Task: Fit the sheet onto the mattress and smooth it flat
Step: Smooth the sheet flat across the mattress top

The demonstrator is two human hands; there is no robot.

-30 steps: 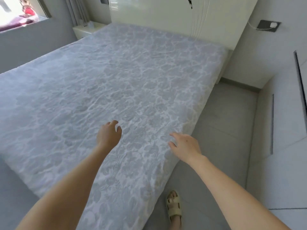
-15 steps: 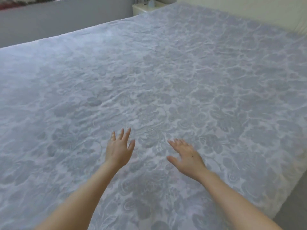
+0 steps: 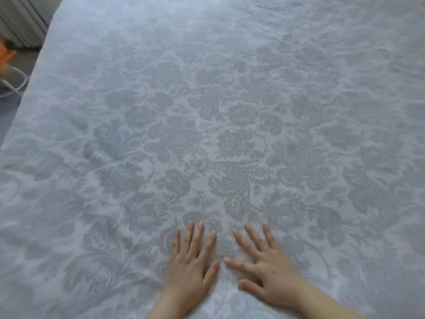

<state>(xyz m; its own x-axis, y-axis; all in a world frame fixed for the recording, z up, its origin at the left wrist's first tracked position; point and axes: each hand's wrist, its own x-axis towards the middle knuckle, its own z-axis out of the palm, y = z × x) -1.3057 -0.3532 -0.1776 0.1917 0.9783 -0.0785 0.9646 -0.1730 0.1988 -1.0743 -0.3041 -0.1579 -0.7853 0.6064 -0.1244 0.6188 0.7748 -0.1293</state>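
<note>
Both the left hand (image 3: 192, 268) and right hand (image 3: 268, 270) lie flat, fingers spread (gripping nothing), on the floral sheet (image 3: 207, 134), likely pressing out wrinkles

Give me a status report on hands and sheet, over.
Left hand open, flat on sheet. Right hand open, flat beside it. Sheet spread out, small crease ahead-left.

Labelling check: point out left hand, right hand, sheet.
left hand (image 3: 190, 268), head view, back of hand.
right hand (image 3: 272, 273), head view, back of hand.
sheet (image 3: 207, 134), head view, flat patterned middle.
</note>
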